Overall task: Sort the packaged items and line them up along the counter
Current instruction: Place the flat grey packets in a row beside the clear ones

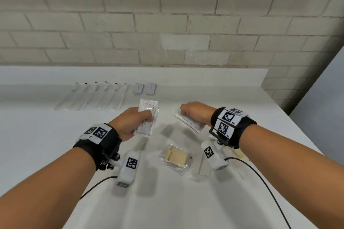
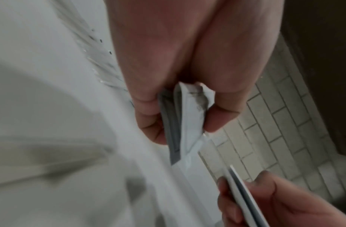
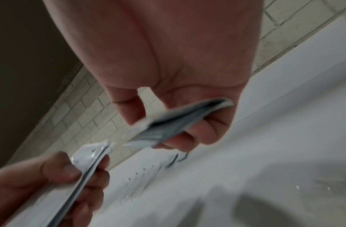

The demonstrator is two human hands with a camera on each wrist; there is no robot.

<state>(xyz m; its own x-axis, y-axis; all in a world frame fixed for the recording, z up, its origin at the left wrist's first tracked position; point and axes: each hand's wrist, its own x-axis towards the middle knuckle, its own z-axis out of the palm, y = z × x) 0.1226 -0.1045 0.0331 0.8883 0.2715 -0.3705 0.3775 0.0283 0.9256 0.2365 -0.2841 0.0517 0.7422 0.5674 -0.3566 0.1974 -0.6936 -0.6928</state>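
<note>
My left hand (image 1: 134, 120) pinches a flat white packet (image 1: 147, 111) above the white counter (image 1: 55, 154); the left wrist view shows the left hand (image 2: 178, 119) with thumb and fingers clamped on that white packet (image 2: 184, 122). My right hand (image 1: 193, 111) holds another flat packet (image 1: 188, 121) a little to the right, and the right wrist view shows the right hand (image 3: 168, 122) gripping this second packet (image 3: 168, 124). On the counter between my wrists lies a clear packet with beige contents (image 1: 176, 157). Several long clear sachets (image 1: 96, 96) and two small grey packets (image 1: 145, 89) stand in a row at the back.
A pale brick wall (image 1: 167, 24) rises behind the counter's raised back ledge (image 1: 186, 76). The counter's right edge (image 1: 290, 117) runs diagonally near my right arm. Cables (image 1: 260, 178) trail from the wrist cameras over the counter. A crumpled clear wrapper (image 1: 201, 173) lies beside the beige packet.
</note>
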